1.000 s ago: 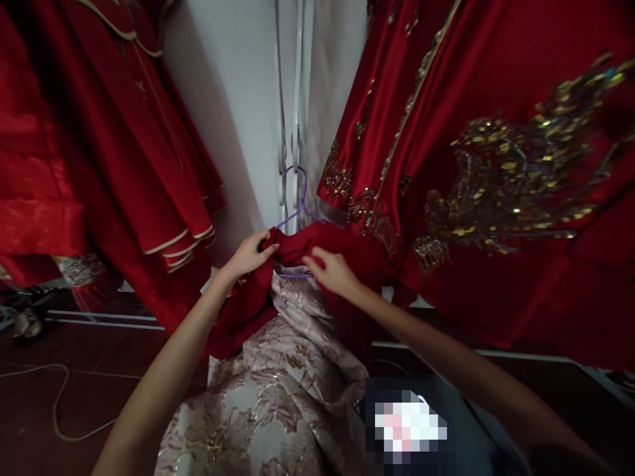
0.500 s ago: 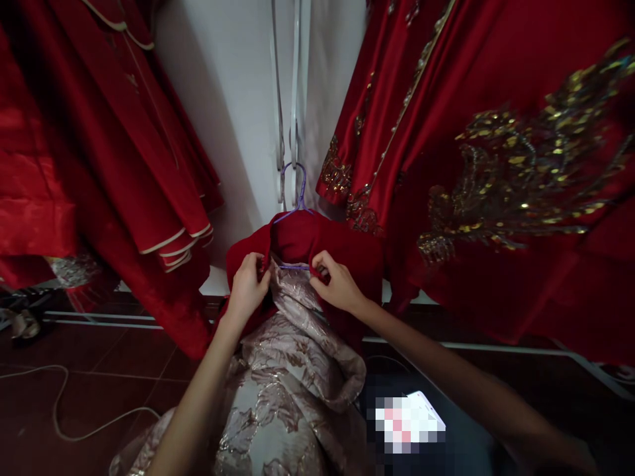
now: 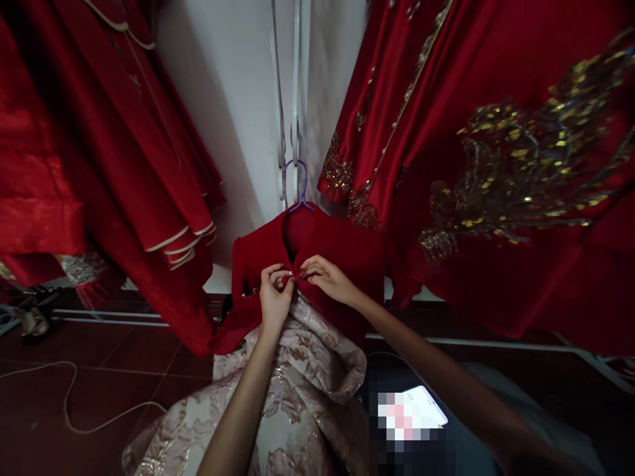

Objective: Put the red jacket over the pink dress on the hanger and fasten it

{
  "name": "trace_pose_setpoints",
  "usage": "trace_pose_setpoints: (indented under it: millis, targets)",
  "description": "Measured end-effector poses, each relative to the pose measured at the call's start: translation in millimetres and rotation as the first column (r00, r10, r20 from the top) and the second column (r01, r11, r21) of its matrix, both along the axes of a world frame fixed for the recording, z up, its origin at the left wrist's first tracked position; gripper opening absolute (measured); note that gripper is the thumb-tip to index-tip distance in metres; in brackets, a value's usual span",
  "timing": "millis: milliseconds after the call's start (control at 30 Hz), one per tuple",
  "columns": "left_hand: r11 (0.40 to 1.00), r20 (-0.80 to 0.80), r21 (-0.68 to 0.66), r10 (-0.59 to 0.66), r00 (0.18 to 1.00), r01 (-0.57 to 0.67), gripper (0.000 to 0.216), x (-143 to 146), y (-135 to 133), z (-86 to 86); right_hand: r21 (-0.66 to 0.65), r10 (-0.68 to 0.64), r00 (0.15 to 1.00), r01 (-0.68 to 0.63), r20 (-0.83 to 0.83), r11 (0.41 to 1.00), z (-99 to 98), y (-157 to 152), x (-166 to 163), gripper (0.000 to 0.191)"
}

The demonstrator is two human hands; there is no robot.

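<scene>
A small dark red jacket (image 3: 342, 248) hangs on a purple wire hanger (image 3: 299, 188) over a pale pink brocade skirt (image 3: 278, 396). My left hand (image 3: 274, 297) and my right hand (image 3: 325, 279) meet at the jacket's front opening, just below the collar. Both pinch the two red edges together at a small fastening. The fingers of both hands are closed on the fabric.
Long red garments (image 3: 114, 165) hang at the left. A red robe with gold embroidery (image 3: 496, 172) hangs at the right. A white wall (image 3: 238, 99) with a metal rail stands behind. A cable (image 3: 69, 416) lies on the dark red floor. A phone (image 3: 411, 413) rests at the bottom.
My hands have moved inward from the jacket's shoulders to the middle of its front. The jacket now sits squarely on the hanger, with its two edges drawn together.
</scene>
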State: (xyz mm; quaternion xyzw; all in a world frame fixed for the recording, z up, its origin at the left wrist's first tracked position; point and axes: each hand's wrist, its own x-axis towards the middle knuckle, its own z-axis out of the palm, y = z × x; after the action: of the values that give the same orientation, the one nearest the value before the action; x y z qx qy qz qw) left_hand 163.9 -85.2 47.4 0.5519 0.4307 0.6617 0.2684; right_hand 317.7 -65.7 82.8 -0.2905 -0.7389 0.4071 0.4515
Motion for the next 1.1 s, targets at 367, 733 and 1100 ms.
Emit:
trace_pose_setpoints:
  millis: [367, 733, 1100]
  targets:
    - [0.999, -0.359, 0.033, 0.008, 0.933, 0.004, 0.012, -7.7, -15.0, 17.2, 0.087, -0.159, 0.985, 0.153, 0.072, 0.984, 4.3, -6.5, 3.9, 0.023]
    - [0.992, -0.727, 0.107, 0.031, 0.686, 0.069, 0.009, -19.9, -17.5, 50.5, 0.079, -0.297, 0.951, 0.303, -0.082, 0.95, 3.3, -15.7, -8.4, 0.022]
    - [0.99, -0.882, 0.056, -0.01, 0.47, 0.126, 0.011, -22.4, -15.0, 71.5, -0.043, -0.316, 0.932, 0.314, -0.175, 0.949, 1.7, -17.6, -8.8, 0.032]
